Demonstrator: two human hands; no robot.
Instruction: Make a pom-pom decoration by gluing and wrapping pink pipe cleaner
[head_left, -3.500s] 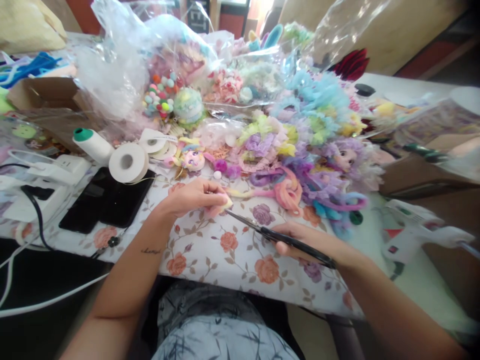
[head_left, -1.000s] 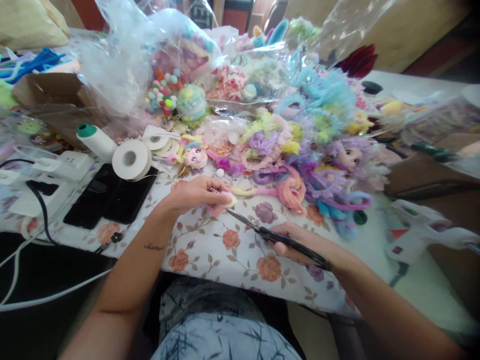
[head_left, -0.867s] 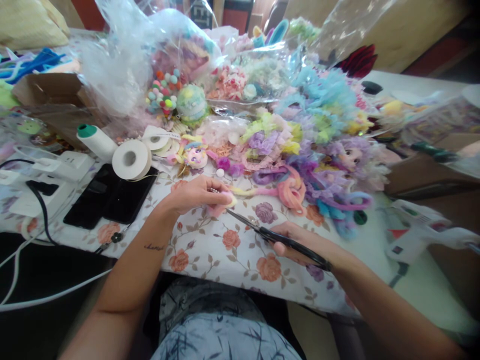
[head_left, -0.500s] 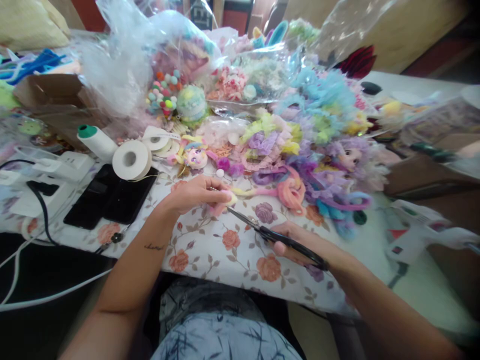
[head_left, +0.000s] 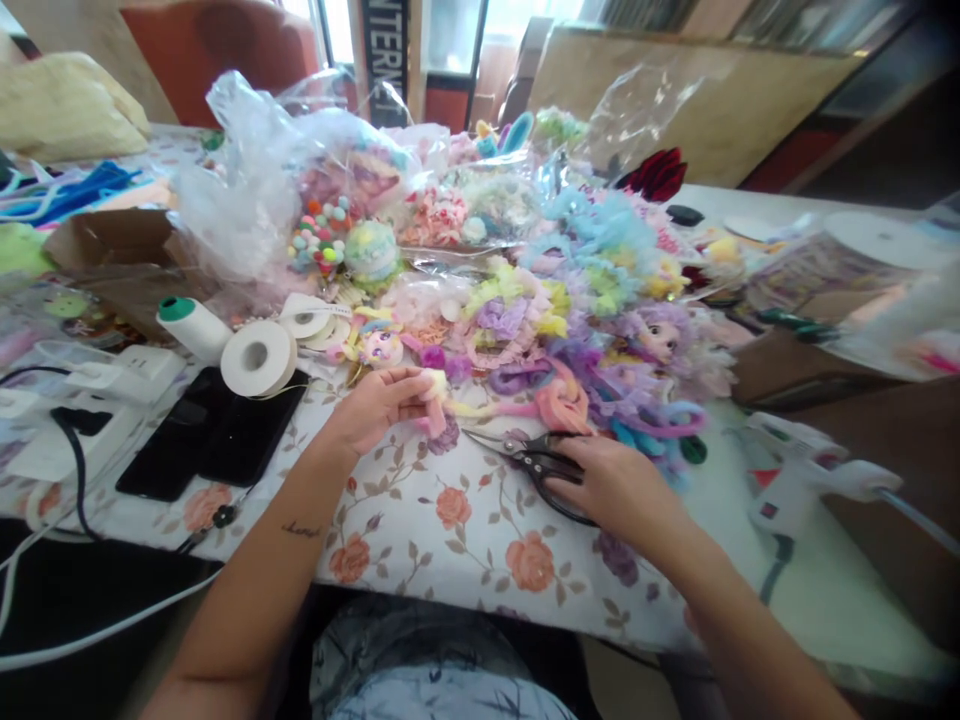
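Observation:
My left hand (head_left: 371,408) pinches a short tuft of pink and pale-yellow wool (head_left: 434,392) between thumb and fingers, above the flowered cloth. A longer strand of the same colours (head_left: 499,410) lies just right of the tuft and runs into a loose peach-pink bundle (head_left: 564,403). Whether tuft and strand are joined is unclear. Black-handled scissors (head_left: 534,460) are low over the cloth, blades pointing left towards the tuft. My right hand (head_left: 619,490) is closed around their handles, palm down. The blade tips are apart from the wool.
A doll's head (head_left: 381,346), purple pompoms (head_left: 433,358) and heaped lace trims (head_left: 517,315) lie beyond my hands. White ribbon rolls (head_left: 259,358), a thread cone (head_left: 193,328) and black phones (head_left: 214,430) are at left. A glue gun (head_left: 791,470) stands at right, beside a cardboard box (head_left: 832,375).
My right hand has drawn the scissors away from the wool and turned palm down over the handles. My left hand has lifted the tuft slightly left, off the strand's end. The view has tilted up.

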